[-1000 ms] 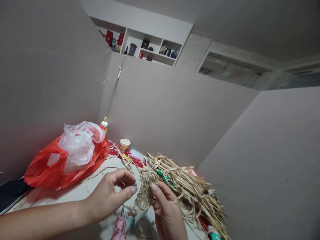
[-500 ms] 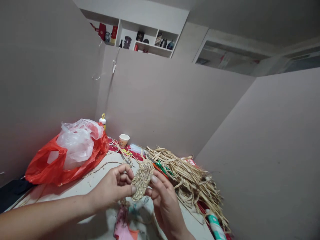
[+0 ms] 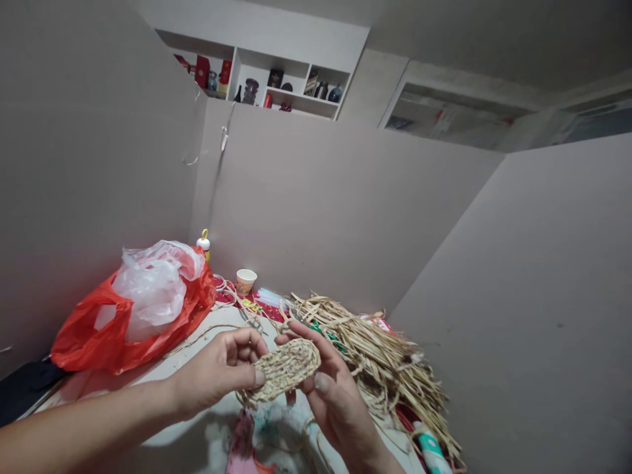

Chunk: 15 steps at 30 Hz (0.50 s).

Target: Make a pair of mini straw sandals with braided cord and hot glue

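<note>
A small oval piece woven from straw (image 3: 286,370) is held over the table, tilted, its long side running left to right. My left hand (image 3: 224,368) pinches its left end, thumb on the near face and fingers curled behind. At the other end is my right hand (image 3: 336,395), its fingers stretched out behind and around the piece and its thumb apart from it. Whether those fingers touch the back is hidden. Just beyond the right hand lies a heap of dry straw strips (image 3: 385,355), with something green-handled (image 3: 326,332) partly under it.
A red plastic bag (image 3: 93,336) with a clear bag (image 3: 153,289) in it sits at left. Toward the back stand a paper cup (image 3: 245,282) and a yellow-white bottle (image 3: 203,247). A pink cloth (image 3: 240,447) lies nearest me, a green-white tube (image 3: 432,451) at right.
The woven piece has turned from nearly upright to lying more sideways. My right thumb has come off it and the right fingers have straightened; the left hand keeps its pinch.
</note>
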Available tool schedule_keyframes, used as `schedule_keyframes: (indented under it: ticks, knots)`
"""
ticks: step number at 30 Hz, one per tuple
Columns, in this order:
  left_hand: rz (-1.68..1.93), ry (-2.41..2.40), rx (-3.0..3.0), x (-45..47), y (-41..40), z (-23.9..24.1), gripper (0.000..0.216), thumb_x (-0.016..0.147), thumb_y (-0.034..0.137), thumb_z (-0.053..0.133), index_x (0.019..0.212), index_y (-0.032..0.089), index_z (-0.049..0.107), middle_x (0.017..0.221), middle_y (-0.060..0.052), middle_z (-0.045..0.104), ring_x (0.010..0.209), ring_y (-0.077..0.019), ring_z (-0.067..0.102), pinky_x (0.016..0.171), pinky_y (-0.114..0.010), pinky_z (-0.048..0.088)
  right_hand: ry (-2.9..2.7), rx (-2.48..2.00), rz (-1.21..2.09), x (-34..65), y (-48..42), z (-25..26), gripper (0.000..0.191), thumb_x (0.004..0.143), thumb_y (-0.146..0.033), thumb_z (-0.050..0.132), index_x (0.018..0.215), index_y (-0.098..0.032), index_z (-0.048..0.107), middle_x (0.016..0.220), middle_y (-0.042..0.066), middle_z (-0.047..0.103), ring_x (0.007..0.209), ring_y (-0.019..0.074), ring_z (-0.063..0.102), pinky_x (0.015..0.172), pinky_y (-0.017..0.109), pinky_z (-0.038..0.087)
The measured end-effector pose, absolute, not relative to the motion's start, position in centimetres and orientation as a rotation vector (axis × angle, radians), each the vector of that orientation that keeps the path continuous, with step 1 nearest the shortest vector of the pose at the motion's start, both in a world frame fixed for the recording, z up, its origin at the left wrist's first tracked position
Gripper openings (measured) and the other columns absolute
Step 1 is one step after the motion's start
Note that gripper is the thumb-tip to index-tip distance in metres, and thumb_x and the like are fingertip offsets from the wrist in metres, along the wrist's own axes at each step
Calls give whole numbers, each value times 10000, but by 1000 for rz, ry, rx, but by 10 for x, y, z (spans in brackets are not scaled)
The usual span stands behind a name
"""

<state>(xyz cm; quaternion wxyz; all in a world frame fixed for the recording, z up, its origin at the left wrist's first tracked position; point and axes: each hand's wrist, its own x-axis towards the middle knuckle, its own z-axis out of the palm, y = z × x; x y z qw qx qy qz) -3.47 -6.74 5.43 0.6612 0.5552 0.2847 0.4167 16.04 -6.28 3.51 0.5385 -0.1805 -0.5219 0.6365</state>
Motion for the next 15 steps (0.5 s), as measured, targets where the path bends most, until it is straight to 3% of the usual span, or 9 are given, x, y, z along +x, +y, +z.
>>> schedule_keyframes:
  ticks: [6, 11, 15]
  knots:
    - [910, 588, 1254, -35, -65, 48, 271, 685, 259, 729, 864, 155, 554, 729, 0, 599, 623, -107, 516, 576, -237, 392, -1271, -456, 1545, 161, -65, 35, 690, 591, -358, 910, 1228, -280, 656, 1166, 69, 665, 744, 153, 642, 549, 220, 556]
    - [907, 595, 1267, -34, -68, 49, 272, 668, 242, 740, 848, 155, 556, 688, 33, 553, 605, -91, 477, 566, -221, 372, -1331, -498, 1514, 164, -64, 31, 603, 620, -333, 895, 1182, -271, 685, 1061, 61, 706, 737, 162, 660, 539, 217, 555]
    - [974, 586, 1514, -35, -73, 51, 320, 772, 276, 686, 1058, 186, 572, 977, -35, 642, 844, -158, 586, 762, -301, 455, -1323, -548, 1364, 164, -66, 31, 538, 662, -359, 866, 1161, -271, 685, 940, 37, 708, 683, 146, 621, 536, 226, 540]
